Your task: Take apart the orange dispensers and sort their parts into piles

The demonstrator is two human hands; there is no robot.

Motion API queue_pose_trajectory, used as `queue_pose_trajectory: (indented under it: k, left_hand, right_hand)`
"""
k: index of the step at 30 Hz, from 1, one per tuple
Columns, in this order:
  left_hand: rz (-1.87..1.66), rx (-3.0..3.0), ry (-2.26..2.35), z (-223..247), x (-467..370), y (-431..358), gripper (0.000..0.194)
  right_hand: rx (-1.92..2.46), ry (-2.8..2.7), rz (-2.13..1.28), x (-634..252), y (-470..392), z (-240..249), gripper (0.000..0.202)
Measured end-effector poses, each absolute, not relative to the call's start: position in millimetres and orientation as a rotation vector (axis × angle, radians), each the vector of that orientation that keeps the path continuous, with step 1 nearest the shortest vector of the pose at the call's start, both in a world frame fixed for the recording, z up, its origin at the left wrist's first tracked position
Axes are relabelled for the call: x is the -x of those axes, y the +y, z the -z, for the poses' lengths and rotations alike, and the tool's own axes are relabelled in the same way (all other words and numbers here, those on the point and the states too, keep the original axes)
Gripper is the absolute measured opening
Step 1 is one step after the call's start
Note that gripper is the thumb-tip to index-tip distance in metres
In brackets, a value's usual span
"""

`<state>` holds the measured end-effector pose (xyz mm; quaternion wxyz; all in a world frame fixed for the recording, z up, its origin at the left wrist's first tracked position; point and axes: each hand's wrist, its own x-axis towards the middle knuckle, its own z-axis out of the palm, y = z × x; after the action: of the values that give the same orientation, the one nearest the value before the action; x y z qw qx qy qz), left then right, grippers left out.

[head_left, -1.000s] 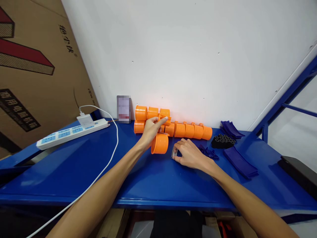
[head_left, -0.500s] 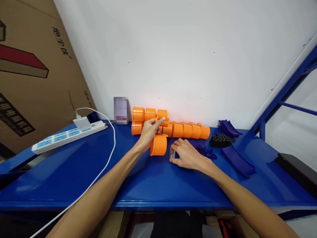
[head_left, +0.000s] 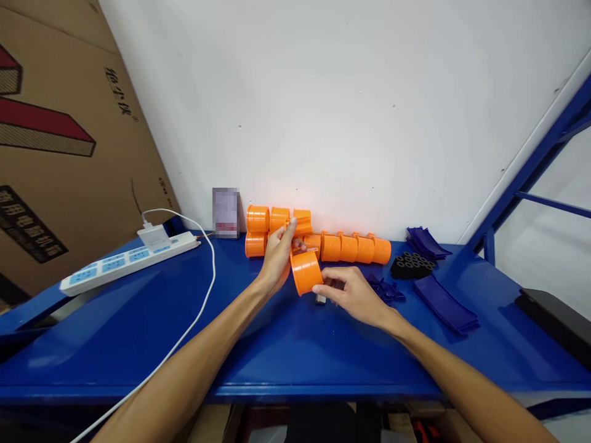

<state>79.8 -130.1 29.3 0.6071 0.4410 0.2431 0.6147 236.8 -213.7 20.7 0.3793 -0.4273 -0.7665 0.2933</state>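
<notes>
My left hand [head_left: 278, 255] is closed, its thumb pressed along a flat orange plastic piece [head_left: 302, 226]. An orange plastic cup [head_left: 305, 273] juts out below those fingers, tilted, above the table; whether it is joined to the flat piece is hidden. With thumb and fingertips, my right hand [head_left: 349, 289] pinches the cup's lower right edge. Just below the cup, a small grey block [head_left: 320, 299] lies on the blue table, partly covered by the right hand. Behind the hands, several orange cups [head_left: 357, 248] lie nested in a row, and others [head_left: 258, 219] are stacked at left.
Dark blue curved panels [head_left: 446, 304], small blue parts [head_left: 386, 289] and a black piece with rings [head_left: 410, 264] lie at right. A black case [head_left: 551, 320] sits near the right edge. At left are a power strip [head_left: 124, 261], white cable [head_left: 203, 301] and cardboard box [head_left: 87, 154].
My right hand has let go of the grey block and moved up onto the orange cup. The cup has tilted and shifted slightly right in my left hand.
</notes>
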Motion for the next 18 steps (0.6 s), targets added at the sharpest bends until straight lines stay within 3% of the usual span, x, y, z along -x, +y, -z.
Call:
queue_pose_trajectory:
  k: [4,6,8,12,18]
  left_hand:
    - [-1.526,-1.105,0.602,-26.0,-77.3,-123.0,0.06]
    - [-1.619,-1.289,0.714,-22.1,-75.4,-120.5,0.052]
    - [-1.681,-1.699,0.819,-17.2,-73.8,-120.9,0.04]
    - [-1.619,-2.468,0.767,-7.4,-72.4,-126.0,0.038]
    - [-1.741,-2.522,0.815,-2.5,-63.4,-113.9,0.042]
  right_hand:
    - [1.05,-1.714,-0.563,-256.9,-209.4,-37.1,0.028]
    - [1.023,-1.587,-0.564,-270.9,-204.4,-50.1,0.032]
    - [1.016,-1.471,-0.626,-284.0,-195.0,-62.0,0.035]
    - [1.016,-1.302,-0.911,-298.2,-162.2,-74.3,0.04]
    - [1.126,-1.275,-1.073,-290.8,-111.3,-73.7,0.032]
